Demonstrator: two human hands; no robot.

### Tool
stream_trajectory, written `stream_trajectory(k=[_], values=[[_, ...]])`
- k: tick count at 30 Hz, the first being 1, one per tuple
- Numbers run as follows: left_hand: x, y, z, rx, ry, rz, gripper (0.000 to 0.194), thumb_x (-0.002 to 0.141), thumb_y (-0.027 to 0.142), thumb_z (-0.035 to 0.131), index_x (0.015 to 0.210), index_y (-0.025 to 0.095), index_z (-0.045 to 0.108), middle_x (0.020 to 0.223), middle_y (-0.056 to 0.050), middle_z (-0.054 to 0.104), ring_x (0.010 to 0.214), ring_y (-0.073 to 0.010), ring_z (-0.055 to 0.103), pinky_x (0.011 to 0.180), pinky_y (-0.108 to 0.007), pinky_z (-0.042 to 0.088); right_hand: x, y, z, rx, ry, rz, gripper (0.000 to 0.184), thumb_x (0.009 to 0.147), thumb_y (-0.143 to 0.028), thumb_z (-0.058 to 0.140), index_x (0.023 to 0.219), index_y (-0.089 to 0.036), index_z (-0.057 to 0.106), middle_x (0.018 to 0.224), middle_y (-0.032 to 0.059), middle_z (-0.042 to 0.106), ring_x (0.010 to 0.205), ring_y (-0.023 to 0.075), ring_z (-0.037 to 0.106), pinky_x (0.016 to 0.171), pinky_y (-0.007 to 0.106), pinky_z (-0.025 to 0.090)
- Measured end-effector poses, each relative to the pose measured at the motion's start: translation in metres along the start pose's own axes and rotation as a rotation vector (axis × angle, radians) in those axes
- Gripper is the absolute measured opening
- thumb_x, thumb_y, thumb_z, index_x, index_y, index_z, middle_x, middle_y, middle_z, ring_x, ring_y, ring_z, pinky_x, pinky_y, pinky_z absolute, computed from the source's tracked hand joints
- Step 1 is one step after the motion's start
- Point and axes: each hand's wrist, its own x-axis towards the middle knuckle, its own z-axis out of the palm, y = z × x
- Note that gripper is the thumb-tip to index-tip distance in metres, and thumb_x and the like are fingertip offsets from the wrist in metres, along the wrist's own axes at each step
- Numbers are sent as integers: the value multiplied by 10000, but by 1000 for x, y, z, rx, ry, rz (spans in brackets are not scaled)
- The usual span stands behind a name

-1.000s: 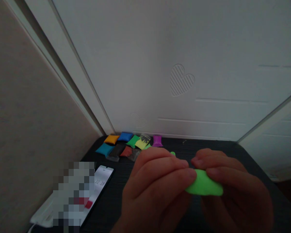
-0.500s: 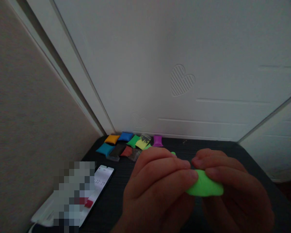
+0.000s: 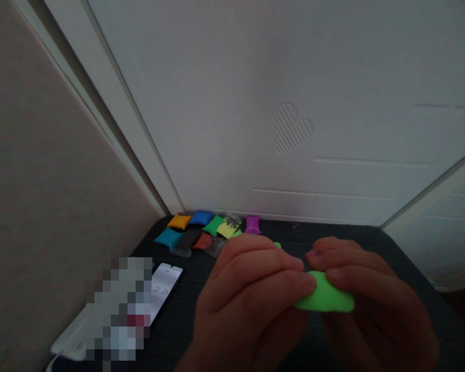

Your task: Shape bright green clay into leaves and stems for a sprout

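Between my two hands is a flattened lump of bright green modelling clay, held above the dark table. My left hand is closed on its left end, with fingertips pressed on the top. From the other side, my right hand pinches the clay's upper right part with curled fingers. Both thumbs are mostly hidden below. Behind my left hand, a small bit of green peeks out, its full shape hidden.
Several coloured clay packets lie along the table's back, among them a blue one, a teal one and a purple one. A lit phone is at left, partly pixelated. A white panel rises behind the dark table.
The green clay has shifted very slightly left between my fingers. Both hands keep almost the same grip and place.
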Motion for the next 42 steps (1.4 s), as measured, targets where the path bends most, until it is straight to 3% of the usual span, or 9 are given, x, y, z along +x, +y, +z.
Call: stream_trajectory(k=[7,13,20,23,28,30,36,42], values=[[0,0,-1,-22,-21,11,191,723,131,617,910,160,593,875,-11,606,872,-145,554,776,-297,497,0,-1,0,-1,5,8,357,654,18,547,983,-120,572,914,62,617,825,186,585,746,378,488],[2,1,2,-61,16,33,248,672,35,618,910,101,589,882,-42,611,842,-150,561,766,-303,495,-4,2,1,101,15,53,482,612,54,545,1062,-117,541,932,63,622,808,191,581,683,372,491],[3,1,6,-130,16,-39,270,667,13,606,920,106,588,862,-41,632,822,-147,573,744,-288,494,-5,1,3,86,66,76,453,613,51,552,1023,-142,564,915,64,632,806,197,588,652,363,500],[2,2,8,-178,27,-163,221,704,31,582,899,133,590,812,-27,624,785,-132,575,706,-260,494,-5,0,6,79,54,114,474,628,51,536,1057,-150,551,903,58,624,818,188,587,630,325,503],[1,0,13,-264,9,-559,141,758,103,555,853,205,580,762,10,608,682,-106,576,586,-210,484,-1,2,9,-7,-19,213,514,678,21,545,1135,-210,509,985,34,605,851,144,577,689,268,505],[1,-4,14,-364,-21,-659,96,778,139,542,834,205,582,728,12,602,645,-100,568,555,-197,476,1,4,9,-56,-88,250,490,689,-8,561,1124,-228,517,979,21,609,853,135,576,703,254,500],[0,-16,11,-650,-60,-760,125,809,213,512,899,208,600,816,-7,614,737,-108,576,632,-194,481,3,7,2,-50,-206,348,445,720,-75,568,1127,-246,510,1011,20,609,905,148,571,722,260,501],[0,-20,7,-756,-210,-891,79,791,228,542,799,173,597,721,-1,589,688,-105,544,623,-207,444,3,10,-2,-4,-304,371,440,736,-113,577,1140,-268,497,1028,6,608,909,133,565,740,243,492]])
